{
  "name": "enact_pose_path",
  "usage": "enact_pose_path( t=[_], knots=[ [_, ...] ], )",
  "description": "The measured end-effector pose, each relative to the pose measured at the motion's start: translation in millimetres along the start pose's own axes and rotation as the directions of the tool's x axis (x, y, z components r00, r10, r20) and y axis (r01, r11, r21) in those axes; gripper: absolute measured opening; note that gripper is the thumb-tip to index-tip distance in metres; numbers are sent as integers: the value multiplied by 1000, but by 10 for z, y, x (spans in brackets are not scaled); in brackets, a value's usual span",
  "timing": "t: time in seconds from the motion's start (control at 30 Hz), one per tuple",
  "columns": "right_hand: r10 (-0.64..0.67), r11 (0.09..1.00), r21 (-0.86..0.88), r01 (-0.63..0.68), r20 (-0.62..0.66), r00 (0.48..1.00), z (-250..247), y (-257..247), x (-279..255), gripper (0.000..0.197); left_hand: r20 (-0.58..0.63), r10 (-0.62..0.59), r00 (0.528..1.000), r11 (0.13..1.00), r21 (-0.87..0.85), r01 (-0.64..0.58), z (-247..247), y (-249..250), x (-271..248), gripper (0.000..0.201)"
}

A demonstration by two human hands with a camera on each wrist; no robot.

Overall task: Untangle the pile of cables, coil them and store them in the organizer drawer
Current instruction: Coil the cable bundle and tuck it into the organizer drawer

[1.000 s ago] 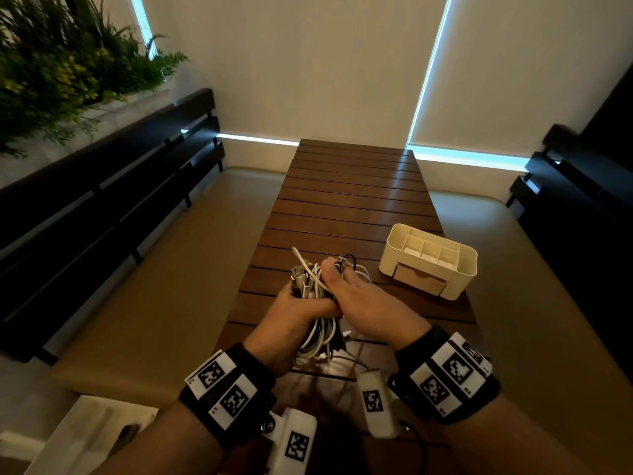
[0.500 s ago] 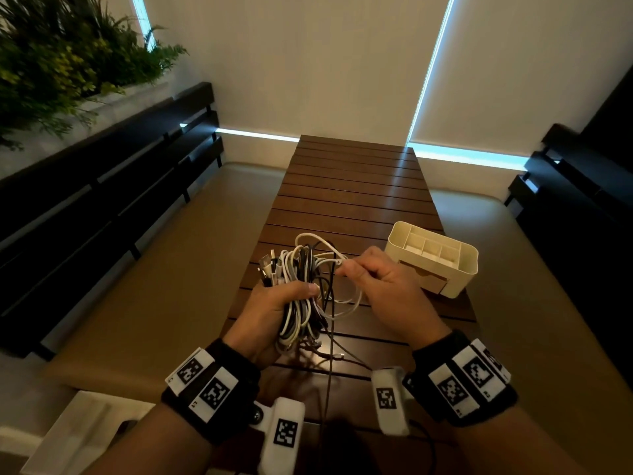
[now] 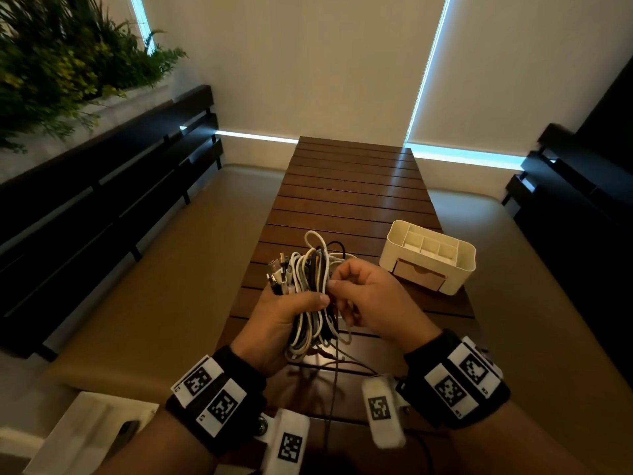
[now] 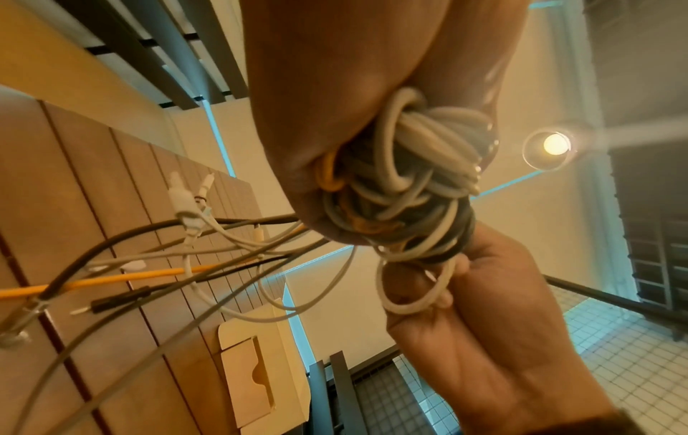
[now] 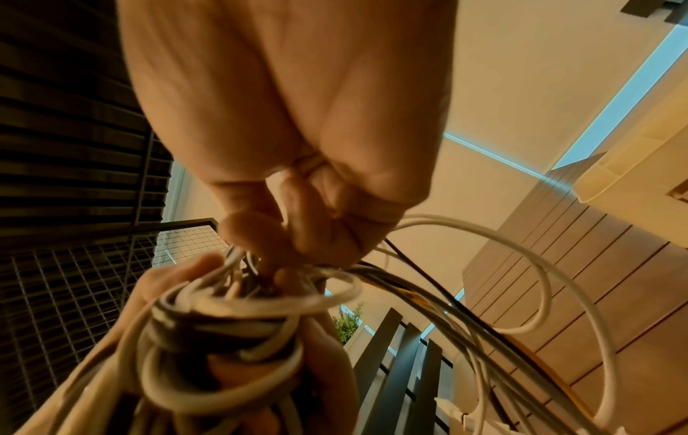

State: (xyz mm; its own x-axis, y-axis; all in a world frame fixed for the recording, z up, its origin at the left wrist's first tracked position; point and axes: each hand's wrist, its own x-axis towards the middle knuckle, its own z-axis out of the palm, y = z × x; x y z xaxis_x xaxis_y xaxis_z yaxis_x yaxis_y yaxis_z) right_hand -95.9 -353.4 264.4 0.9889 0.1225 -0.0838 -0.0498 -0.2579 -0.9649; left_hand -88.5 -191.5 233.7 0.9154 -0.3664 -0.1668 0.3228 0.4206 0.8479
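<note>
A tangled bundle of white, grey, black and orange cables [image 3: 310, 279] is held up above the slatted wooden table [image 3: 352, 186]. My left hand [image 3: 284, 313] grips the bundle [image 4: 405, 176] around its middle, with plugs sticking out at the upper left. My right hand [image 3: 363, 299] pinches strands on the bundle's right side [image 5: 260, 282]. Loose ends hang down toward the table [image 4: 156, 256]. The cream organizer [image 3: 428, 255] stands to the right, its tan drawer [image 3: 419, 274] pushed in.
Dark slatted benches run along the left [image 3: 113, 186] and right [image 3: 575, 200]. A green plant [image 3: 61, 63] sits at the upper left. A white tray-like thing [image 3: 92, 433] lies at the lower left beside the table.
Both hands have lifted the bundle higher off the table. The right hand pulled a strand out to the right half a second ago, and now is back against the bundle.
</note>
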Motion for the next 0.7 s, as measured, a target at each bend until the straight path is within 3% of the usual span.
enact_pose_path(
  t=[0.2, 0.53, 0.7],
  knots=[
    [-36, 999, -13, 35, -27, 999, 29, -6, -14, 17, 5, 101, 995, 990, 99, -101, 25, 12, -26, 47],
    [-24, 962, 272, 3, 76, 997, 52, -4, -54, 20, 94, 233, 968, 958, 147, -245, 93, 28, -64, 23],
    [-52, 979, 204, 26, 123, 991, 19, -80, -89, 14, 123, 229, 966, 958, 150, -246, 104, 60, -102, 16]
  ],
)
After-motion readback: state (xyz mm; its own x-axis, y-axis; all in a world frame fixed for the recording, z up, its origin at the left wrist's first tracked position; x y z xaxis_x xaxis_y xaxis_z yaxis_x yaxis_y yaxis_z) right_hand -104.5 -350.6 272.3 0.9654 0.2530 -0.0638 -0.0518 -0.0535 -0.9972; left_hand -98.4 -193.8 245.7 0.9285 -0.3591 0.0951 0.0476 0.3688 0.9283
